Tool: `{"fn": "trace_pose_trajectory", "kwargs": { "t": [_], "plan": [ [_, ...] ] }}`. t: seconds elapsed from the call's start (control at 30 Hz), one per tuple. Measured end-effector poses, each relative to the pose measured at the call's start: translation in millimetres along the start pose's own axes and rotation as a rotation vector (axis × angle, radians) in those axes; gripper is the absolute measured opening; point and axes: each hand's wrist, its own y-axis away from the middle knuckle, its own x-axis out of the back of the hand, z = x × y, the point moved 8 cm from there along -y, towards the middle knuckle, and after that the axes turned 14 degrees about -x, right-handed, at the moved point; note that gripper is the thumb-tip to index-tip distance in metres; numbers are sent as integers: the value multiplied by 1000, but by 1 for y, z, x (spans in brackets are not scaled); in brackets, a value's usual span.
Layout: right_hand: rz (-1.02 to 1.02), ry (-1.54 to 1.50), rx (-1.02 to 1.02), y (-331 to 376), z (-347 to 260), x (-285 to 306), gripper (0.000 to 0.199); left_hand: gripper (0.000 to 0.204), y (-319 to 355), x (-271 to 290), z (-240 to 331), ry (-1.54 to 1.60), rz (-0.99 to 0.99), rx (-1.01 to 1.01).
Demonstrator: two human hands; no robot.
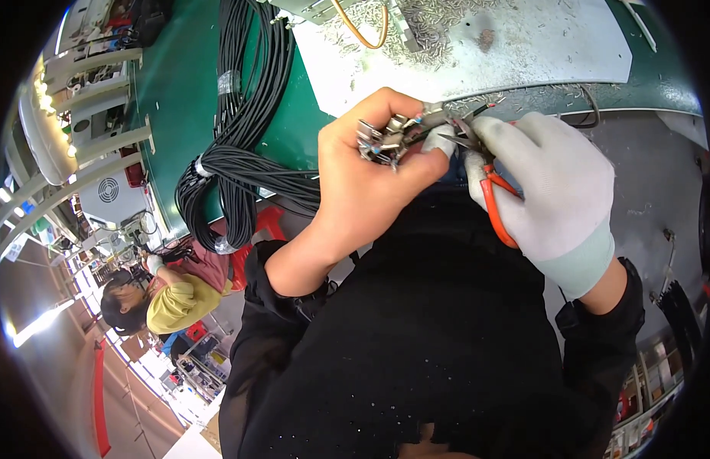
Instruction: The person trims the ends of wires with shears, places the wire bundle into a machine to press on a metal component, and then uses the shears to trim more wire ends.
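Observation:
My left hand [355,191], bare but for a white covering on the thumb tip, is closed around a cluster of metal connectors [385,141] with short wire ends among them. A white knitted glove covers my right hand [558,180], which grips orange-red-handled pliers [491,200]. The narrow metal jaws point left and meet the cluster beside my left thumb. One dark wire with thin coloured strands sticks out past the jaws, above the gloved fingers. What exactly lies between the jaws is too small to tell.
Thick coils of black cable [236,164], tied with clear wrap, lie on the green table [164,99]. Small metal pieces [439,34] litter a white sheet [569,46] beneath a machine [313,9] with an orange tube. A person in yellow [179,306] sits at the left.

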Motion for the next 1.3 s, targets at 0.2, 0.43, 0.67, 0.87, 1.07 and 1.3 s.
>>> {"fn": "trace_pose_trajectory", "kwargs": {
  "t": [0.2,0.43,0.67,0.87,1.07,1.3],
  "plan": [
    [-124,188,25,2,8,-4,20,26,1,-3,1,-84,-16,-73],
    [-280,-611,-188,7,18,-16,17,29,-10,-10,15,56,28,-75],
    [-274,-766,-307,8,23,-23,18,28,-6,-10,17,-87,-27,-299],
    [-323,-787,-356,11,27,-33,16,26,-6,-18,20,-78,-284,-212],
    [-80,-614,-133,7,17,-18,12,22,-5,-12,4,175,-66,63],
    [-184,-479,-176,2,17,-25,15,14,-5,-6,12,-158,-161,-227]
  ]
}}
